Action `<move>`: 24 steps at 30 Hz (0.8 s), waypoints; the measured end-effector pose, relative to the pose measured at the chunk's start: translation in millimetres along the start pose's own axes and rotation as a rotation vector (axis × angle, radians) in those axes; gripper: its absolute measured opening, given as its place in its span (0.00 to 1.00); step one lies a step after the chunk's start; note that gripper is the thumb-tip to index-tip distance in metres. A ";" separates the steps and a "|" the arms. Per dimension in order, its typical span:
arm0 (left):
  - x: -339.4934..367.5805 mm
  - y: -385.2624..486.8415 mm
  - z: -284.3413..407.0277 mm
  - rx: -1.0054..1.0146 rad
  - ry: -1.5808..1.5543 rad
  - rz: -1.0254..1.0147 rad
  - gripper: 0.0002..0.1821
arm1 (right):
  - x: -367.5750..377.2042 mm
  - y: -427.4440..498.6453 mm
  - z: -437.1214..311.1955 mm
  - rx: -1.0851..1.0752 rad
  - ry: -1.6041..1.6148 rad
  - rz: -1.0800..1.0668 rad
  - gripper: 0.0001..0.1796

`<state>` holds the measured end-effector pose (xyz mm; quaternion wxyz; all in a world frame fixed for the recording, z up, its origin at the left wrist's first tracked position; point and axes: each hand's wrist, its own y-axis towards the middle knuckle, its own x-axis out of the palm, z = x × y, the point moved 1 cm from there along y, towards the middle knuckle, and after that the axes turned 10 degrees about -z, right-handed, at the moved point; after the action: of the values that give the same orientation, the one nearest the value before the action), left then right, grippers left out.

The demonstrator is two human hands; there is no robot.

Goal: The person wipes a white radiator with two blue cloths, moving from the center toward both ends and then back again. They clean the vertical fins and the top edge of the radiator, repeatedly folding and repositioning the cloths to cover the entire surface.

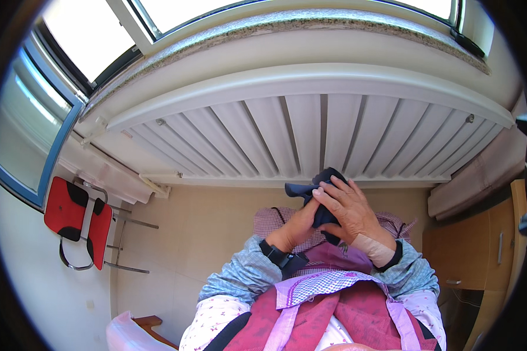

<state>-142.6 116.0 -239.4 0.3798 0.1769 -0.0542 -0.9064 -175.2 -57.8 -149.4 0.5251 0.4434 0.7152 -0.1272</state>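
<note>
Bunched between my two hands is a dark blue cloth, held in front of my apron. My left hand grips it from the left, and part of that hand's fingers is hidden by the cloth and the other hand. Over its upper side lies my right hand, with the fingers pressed across the folds. Just beyond the cloth stands a white panel radiator below the window. I cannot see that the cloth touches it.
A granite windowsill runs above the radiator. At the left, a blue-framed window sash swings inward over a red and black chair. A wooden cabinet stands at the right. Heating pipes run low at the left.
</note>
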 end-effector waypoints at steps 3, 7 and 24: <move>2.2 2.1 -5.8 -0.139 -0.506 -0.040 0.26 | -2.6 0.6 12.7 -0.049 -0.004 0.036 0.43; 2.4 9.9 -12.2 -0.300 -0.918 0.020 0.29 | -10.9 -0.6 23.0 -0.129 0.084 0.114 0.39; -101.2 57.5 71.6 0.085 0.544 0.762 0.42 | -208.1 -2.5 180.3 0.275 -0.461 0.799 0.22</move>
<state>-64.3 144.4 -131.0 0.6783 0.3910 -0.0509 -0.6199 -50.4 -280.1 -45.4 0.6142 0.7091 0.3304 -0.1038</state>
